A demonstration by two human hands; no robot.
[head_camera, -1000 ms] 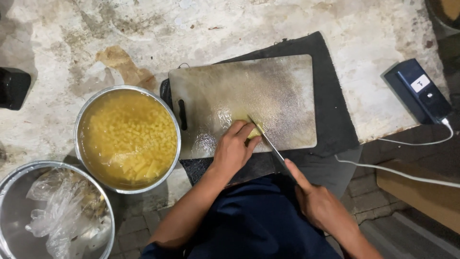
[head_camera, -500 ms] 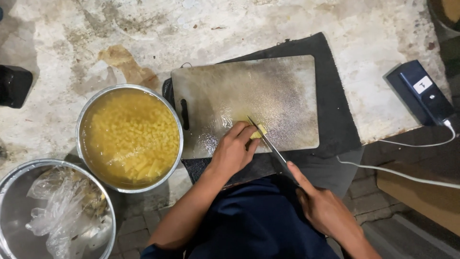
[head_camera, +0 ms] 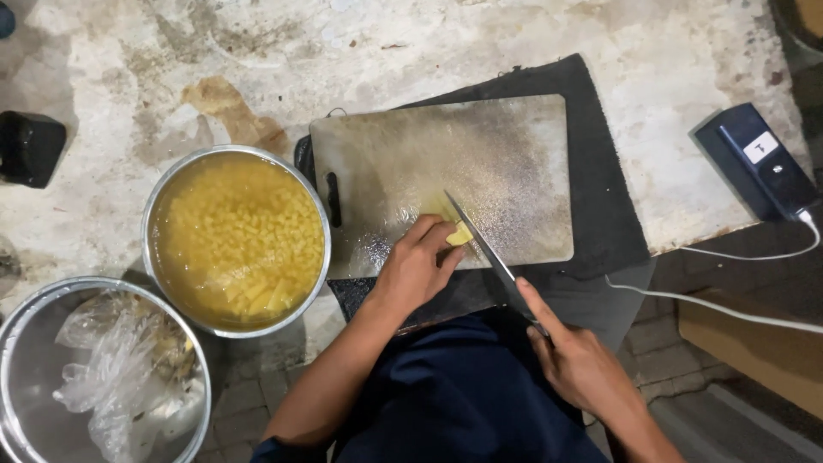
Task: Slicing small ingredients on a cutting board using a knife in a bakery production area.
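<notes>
Fingers of your left hand curl down, pinching the yellow piece on the cutting board; your right hand, at five o'clock, grips the knife, blade touching the piece.

A bowl of yellow cubes is seen left of the grip; a charger lies far right.

A worn, pale stone countertop blotched with brown stains fills the upper view, its edge running diagonally at the right. Below it lies a floor of brick pavers in dim light, with a tan wooden plank at the right edge and a white cable trailing across
</notes>
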